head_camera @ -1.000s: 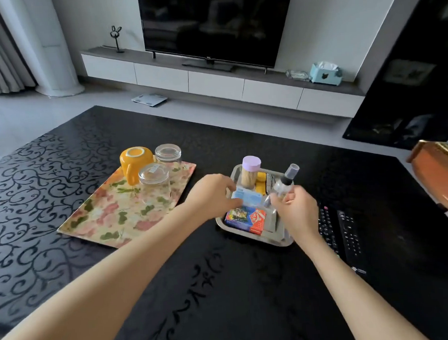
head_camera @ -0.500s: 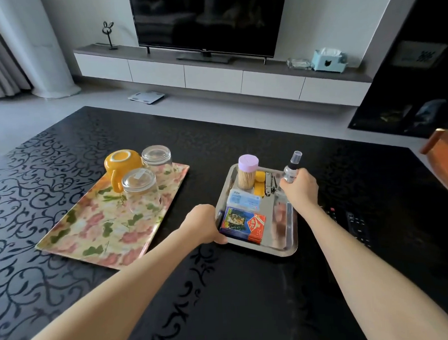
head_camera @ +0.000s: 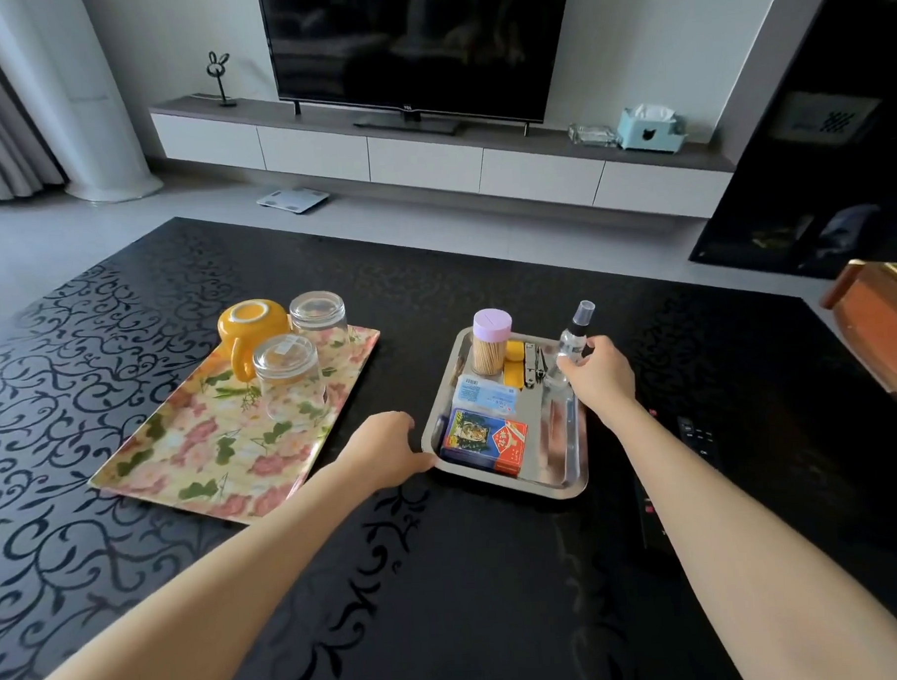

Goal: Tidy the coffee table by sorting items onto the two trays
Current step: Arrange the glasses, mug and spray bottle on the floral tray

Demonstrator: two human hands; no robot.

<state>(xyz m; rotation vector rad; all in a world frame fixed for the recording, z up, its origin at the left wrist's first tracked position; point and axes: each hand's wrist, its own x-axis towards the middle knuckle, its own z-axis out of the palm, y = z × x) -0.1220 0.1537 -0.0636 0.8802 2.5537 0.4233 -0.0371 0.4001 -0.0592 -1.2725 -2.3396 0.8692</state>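
Two bare forearms run up from the bottom edge, elbows cut off, over the black scroll-patterned coffee table [head_camera: 498, 594]. Left hand [head_camera: 384, 448] sits at the near-left corner of the metal tray [head_camera: 571, 486], thumb touching the rim. Its fingers are curled under with the tips hidden, so cannot tell if it actually grips the rim. The tray is small, shiny steel and rectangular, right of table centre. Inside at the near end is a card box [head_camera: 484, 441], red and blue with a tiger print, lying flat, and just behind it a pale blue tissue packet [head_camera: 485, 395]. The far end holds an upright toothpick jar [head_camera: 490, 343] with a lilac lid, a yellow item [head_camera: 512, 362] too small to identify, and metal nail clippers [head_camera: 532, 364]. Right hand [head_camera: 599, 371] is at the far-right corner, fingers wrapped round the lower body of a clear spray bottle [head_camera: 575, 337], which is roughly upright with its cap on. The bottle's base is masked by glare and the hand, so seated or lifted is unclear. A black remote [head_camera: 697, 434] lies right of the tray, partly behind the right forearm and hard to read against the black top. Floral tray [head_camera: 184, 454] lies to the left, apart from the metal one. At its far end stand an upturned near glass [head_camera: 286, 367], far glass [head_camera: 318, 317] and orange mug [head_camera: 250, 325], also inverted. A wooden piece [head_camera: 883, 331] is cut off at the right edge. Beyond are the floor scale [head_camera: 292, 199], TV console [head_camera: 428, 155], dark TV [head_camera: 413, 48] and tissue box [head_camera: 650, 128].
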